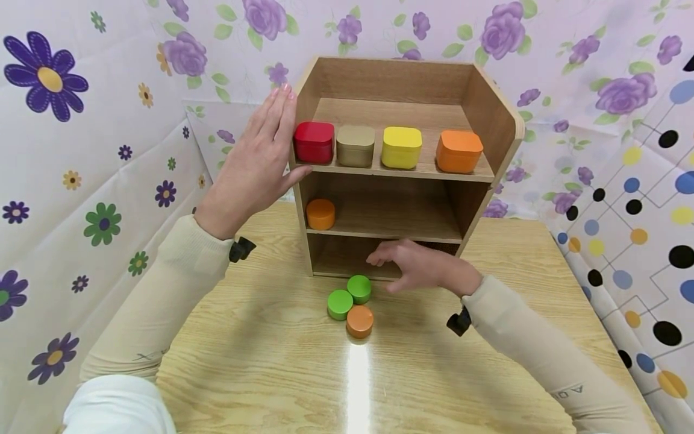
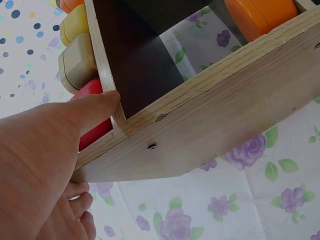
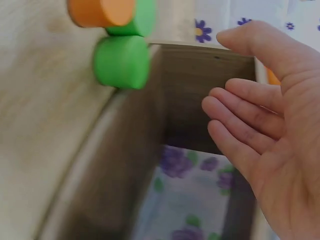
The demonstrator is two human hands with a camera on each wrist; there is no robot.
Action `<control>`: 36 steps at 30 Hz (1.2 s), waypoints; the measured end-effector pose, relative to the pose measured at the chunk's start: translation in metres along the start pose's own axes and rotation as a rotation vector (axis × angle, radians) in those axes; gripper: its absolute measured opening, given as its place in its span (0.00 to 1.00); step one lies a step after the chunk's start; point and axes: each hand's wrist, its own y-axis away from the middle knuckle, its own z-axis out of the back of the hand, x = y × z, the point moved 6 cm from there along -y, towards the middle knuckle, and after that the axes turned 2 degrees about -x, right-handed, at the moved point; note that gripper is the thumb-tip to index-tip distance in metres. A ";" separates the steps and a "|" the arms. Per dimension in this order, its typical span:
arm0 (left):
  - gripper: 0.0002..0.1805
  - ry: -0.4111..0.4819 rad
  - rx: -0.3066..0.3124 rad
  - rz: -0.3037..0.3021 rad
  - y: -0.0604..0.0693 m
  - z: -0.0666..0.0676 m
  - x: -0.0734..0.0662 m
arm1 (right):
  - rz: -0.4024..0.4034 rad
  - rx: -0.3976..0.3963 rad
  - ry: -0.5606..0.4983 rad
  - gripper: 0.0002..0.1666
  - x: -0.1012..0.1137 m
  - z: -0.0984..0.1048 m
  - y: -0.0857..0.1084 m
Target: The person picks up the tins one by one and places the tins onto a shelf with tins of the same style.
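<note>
The left hand point(image 1: 252, 160) lies along the left side of a wooden shelf point(image 1: 401, 175), fingers straight; its thumb touches the front edge by the red box point(image 1: 314, 143), as the left wrist view also shows. The right hand point(image 1: 417, 265) holds nothing and hovers before the bottom compartment, fingers slightly bent. Below it on the table stand two green round containers point(image 1: 359, 289) point(image 3: 121, 61) and an orange-brown one point(image 1: 360, 321). An orange round container point(image 1: 320, 214) sits at the left of the middle shelf.
On the top shelf, right of the red box, stand a beige box point(image 1: 355, 146), a yellow box point(image 1: 401, 147) and an orange box point(image 1: 459, 151). Patterned cloth point(image 1: 233, 36) surrounds the wooden table point(image 1: 260, 374) at the back and both sides.
</note>
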 end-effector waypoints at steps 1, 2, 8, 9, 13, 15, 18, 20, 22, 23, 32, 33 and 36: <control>0.59 -0.001 0.001 0.000 0.000 0.000 0.000 | -0.004 -0.002 -0.009 0.31 -0.003 -0.006 -0.001; 0.59 -0.001 0.002 0.001 0.000 0.000 0.000 | -0.004 -0.005 -0.016 0.32 -0.006 -0.013 -0.001; 0.60 0.007 0.004 0.003 0.000 0.000 0.000 | -0.010 -0.050 -0.072 0.34 -0.021 -0.043 -0.007; 0.60 0.007 0.004 0.001 0.000 0.000 0.000 | -0.012 -0.063 -0.073 0.34 -0.023 -0.047 -0.008; 0.60 0.007 -0.003 -0.004 0.000 0.000 0.000 | -0.034 -0.105 -0.065 0.36 -0.032 -0.061 -0.011; 0.59 0.009 -0.007 -0.008 0.000 0.000 -0.001 | -0.046 -0.125 -0.071 0.37 -0.036 -0.067 -0.013; 0.59 0.010 -0.011 -0.011 -0.001 0.000 -0.001 | -0.070 -0.141 -0.082 0.38 -0.041 -0.073 -0.016; 0.59 0.011 -0.010 -0.009 -0.001 0.000 -0.001 | -0.085 -0.143 -0.091 0.38 -0.043 -0.077 -0.018; 0.59 0.014 -0.007 -0.006 -0.001 0.001 -0.001 | -0.097 -0.141 -0.089 0.39 -0.044 -0.080 -0.020; 0.59 0.013 -0.007 -0.005 -0.001 0.001 -0.001 | -0.101 -0.138 -0.088 0.39 -0.044 -0.082 -0.021; 0.59 0.008 -0.006 0.002 0.000 0.000 0.001 | -0.087 -0.147 -0.070 0.36 -0.043 -0.090 -0.028; 0.59 0.009 -0.006 0.002 0.000 0.000 0.001 | -0.088 -0.150 -0.069 0.35 -0.043 -0.091 -0.028; 0.59 0.015 -0.005 0.002 0.000 0.000 0.001 | -0.100 -0.150 -0.065 0.33 -0.043 -0.093 -0.029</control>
